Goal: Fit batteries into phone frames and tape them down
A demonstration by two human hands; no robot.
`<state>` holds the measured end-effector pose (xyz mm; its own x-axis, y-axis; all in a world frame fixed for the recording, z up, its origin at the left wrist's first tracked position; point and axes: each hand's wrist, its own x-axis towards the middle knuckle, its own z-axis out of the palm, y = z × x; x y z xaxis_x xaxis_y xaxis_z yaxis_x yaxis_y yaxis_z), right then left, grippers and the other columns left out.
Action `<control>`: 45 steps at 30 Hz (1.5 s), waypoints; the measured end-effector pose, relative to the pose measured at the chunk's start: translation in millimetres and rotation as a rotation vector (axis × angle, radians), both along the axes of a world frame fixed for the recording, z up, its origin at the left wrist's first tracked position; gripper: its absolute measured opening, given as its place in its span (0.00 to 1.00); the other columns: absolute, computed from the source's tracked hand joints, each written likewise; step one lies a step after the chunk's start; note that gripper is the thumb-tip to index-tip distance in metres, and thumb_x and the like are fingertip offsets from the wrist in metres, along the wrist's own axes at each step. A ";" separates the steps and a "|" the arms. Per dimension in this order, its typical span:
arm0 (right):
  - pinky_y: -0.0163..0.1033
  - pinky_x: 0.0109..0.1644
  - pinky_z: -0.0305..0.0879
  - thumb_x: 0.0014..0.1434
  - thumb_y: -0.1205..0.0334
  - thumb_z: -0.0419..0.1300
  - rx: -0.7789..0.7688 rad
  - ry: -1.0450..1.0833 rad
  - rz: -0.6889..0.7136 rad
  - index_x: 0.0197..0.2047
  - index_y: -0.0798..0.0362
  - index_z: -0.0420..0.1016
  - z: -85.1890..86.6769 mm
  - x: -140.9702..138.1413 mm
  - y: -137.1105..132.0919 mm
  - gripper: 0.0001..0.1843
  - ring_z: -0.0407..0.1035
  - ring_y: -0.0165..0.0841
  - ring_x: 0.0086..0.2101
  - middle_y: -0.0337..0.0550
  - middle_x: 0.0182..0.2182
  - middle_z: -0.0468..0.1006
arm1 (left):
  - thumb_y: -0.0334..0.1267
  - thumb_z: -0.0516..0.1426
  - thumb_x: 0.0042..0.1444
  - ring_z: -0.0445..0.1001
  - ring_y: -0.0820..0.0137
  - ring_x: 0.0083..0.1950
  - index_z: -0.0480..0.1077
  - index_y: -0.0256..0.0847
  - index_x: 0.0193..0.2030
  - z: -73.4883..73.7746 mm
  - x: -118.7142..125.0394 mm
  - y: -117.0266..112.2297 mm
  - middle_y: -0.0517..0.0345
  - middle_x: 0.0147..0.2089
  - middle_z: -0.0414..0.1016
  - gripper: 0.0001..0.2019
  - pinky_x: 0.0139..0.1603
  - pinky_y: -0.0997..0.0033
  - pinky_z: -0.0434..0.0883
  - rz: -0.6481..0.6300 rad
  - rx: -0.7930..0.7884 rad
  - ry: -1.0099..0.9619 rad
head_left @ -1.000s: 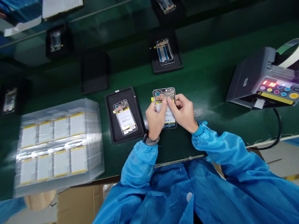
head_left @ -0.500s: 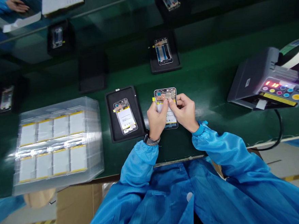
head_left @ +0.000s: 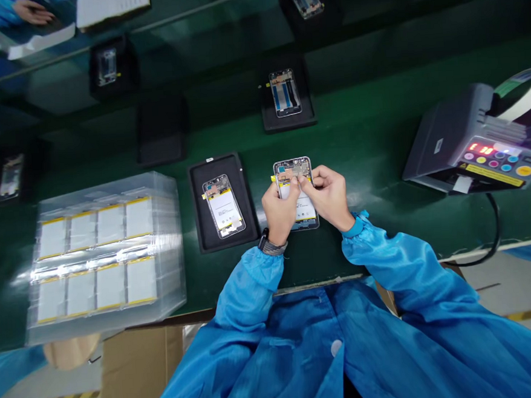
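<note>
An opened smartphone (head_left: 305, 209) with a white battery and bare circuit board lies between my hands on the green bench. My left hand (head_left: 279, 211) grips its left side, thumb pressed near the battery's top edge. From the other side my right hand (head_left: 329, 197) holds it, its thumb beside the left one at the same spot. The fingers under the phone are partly hidden. To the left, a second opened phone (head_left: 224, 207) with a battery rests in a black tray (head_left: 249, 227).
Stacked clear plastic trays (head_left: 170, 260) of batteries stand at the left. A tape dispenser (head_left: 452, 143) with lit digits is at the right. Behind, black trays, one bare (head_left: 161, 130), another holding an opened phone (head_left: 285, 93), line the bench. A co-worker's hand (head_left: 33, 12) shows top left.
The black tray with the phone behind my hands has shifted slightly left. Both hands keep their hold, with the phone tilted very slightly differently.
</note>
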<state>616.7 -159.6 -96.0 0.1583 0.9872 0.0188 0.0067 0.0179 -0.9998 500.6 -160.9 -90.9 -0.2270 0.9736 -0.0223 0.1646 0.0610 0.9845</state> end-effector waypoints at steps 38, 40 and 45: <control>0.34 0.18 0.63 0.49 0.57 0.72 -0.146 -0.020 -0.785 0.25 0.51 0.78 33.2 140.9 -97.2 0.10 0.64 0.28 0.14 0.36 0.14 0.68 | 0.54 0.70 0.50 0.83 0.59 0.50 0.71 0.38 0.52 -7.1 -5.7 1.2 0.45 0.52 0.82 0.29 0.49 0.63 0.79 -0.331 -0.200 -0.625; 0.34 0.20 0.64 0.50 0.54 0.72 -0.169 -0.001 -0.589 0.30 0.54 0.79 28.5 102.1 -97.6 0.12 0.65 0.29 0.15 0.36 0.15 0.71 | 0.54 0.71 0.51 0.83 0.60 0.50 0.71 0.39 0.51 -9.7 -2.9 -0.1 0.47 0.52 0.83 0.28 0.49 0.63 0.79 -0.332 -0.139 -0.621; 0.33 0.22 0.64 0.55 0.44 0.70 -0.208 -0.008 -0.221 0.33 0.55 0.77 25.5 23.6 -82.9 0.20 0.65 0.28 0.16 0.36 0.16 0.73 | 0.55 0.69 0.55 0.83 0.61 0.47 0.71 0.41 0.48 -13.9 3.3 -5.4 0.51 0.49 0.83 0.24 0.49 0.65 0.79 -0.329 -0.017 -0.579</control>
<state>640.3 -242.5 -70.4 0.3705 0.9115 -0.1785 -0.0049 -0.1902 -0.9817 503.9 -166.2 -104.8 0.1352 0.9885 -0.0677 -0.3773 0.1145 0.9190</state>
